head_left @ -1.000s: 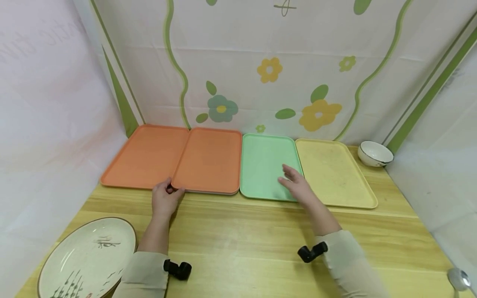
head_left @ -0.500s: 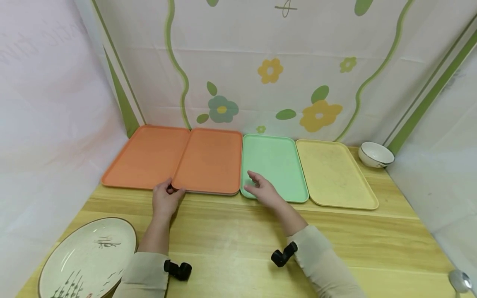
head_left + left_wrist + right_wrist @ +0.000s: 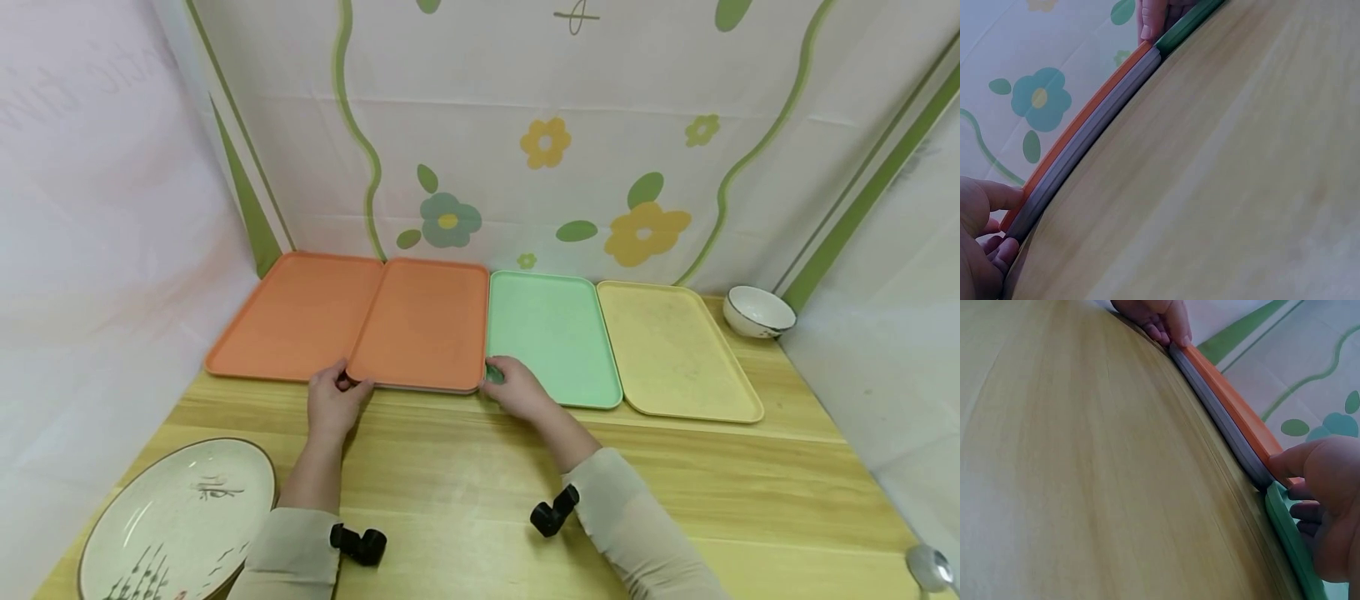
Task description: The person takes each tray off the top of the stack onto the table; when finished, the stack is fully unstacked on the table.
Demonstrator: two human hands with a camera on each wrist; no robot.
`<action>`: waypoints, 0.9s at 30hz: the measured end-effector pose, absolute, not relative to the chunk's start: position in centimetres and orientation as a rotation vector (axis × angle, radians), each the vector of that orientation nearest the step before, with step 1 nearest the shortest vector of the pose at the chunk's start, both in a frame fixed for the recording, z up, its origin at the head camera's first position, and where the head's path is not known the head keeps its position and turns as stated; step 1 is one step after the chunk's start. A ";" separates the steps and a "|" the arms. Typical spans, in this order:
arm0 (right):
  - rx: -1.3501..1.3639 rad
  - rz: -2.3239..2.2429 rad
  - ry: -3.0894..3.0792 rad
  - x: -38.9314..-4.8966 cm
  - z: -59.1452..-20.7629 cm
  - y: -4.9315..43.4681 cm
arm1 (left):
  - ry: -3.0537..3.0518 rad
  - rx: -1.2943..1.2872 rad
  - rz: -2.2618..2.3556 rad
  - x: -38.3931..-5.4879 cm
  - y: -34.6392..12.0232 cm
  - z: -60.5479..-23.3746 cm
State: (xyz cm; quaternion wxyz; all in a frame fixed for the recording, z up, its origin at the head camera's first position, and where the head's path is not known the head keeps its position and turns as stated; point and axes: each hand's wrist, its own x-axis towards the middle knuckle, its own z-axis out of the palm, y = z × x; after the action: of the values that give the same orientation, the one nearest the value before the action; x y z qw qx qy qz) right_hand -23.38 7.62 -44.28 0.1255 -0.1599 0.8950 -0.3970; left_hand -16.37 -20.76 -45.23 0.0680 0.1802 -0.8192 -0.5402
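Note:
An orange tray (image 3: pixel 423 325) lies on top of grey trays (image 3: pixel 1094 137), whose front edges show beneath it in both wrist views. At its near left corner my left hand (image 3: pixel 333 404) pinches the edge, thumb on the orange rim and fingers curled lower down. My right hand (image 3: pixel 521 392) grips the near right corner. In the right wrist view its thumb (image 3: pixel 1291 460) presses the orange rim, while the other fingers curl beside the corner, over the green tray (image 3: pixel 555 333). Another orange tray (image 3: pixel 300 312) adjoins on the left.
Right of the green tray lies a yellow tray (image 3: pixel 675 350), with a white bowl (image 3: pixel 757 308) beyond it. An oval plate (image 3: pixel 180 517) sits at front left. A shiny metal utensil (image 3: pixel 928 567) shows at the right edge. A printed cloth (image 3: pixel 480 125) stands behind the trays.
My right hand has moved left across the green tray to the orange tray's near right corner and taken hold there. My left hand has stayed at its corner.

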 end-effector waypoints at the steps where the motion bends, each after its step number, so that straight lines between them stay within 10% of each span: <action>1: -0.466 -1.139 2.616 -23.4 -44.3 7.6 | -2.468 0.544 -1.625 -16.4 -20.7 -45.2; 27: -0.256 -1.739 2.323 -22.7 -44.4 5.8 | -2.454 0.550 -1.603 -16.4 -20.8 -45.3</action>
State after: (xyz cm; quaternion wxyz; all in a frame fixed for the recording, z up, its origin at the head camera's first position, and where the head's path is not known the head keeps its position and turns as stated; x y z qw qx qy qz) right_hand -22.65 5.79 -44.37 0.1138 -0.0874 0.7922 -0.5932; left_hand -16.41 -20.78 -45.30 0.0795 0.1839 -0.8202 -0.5359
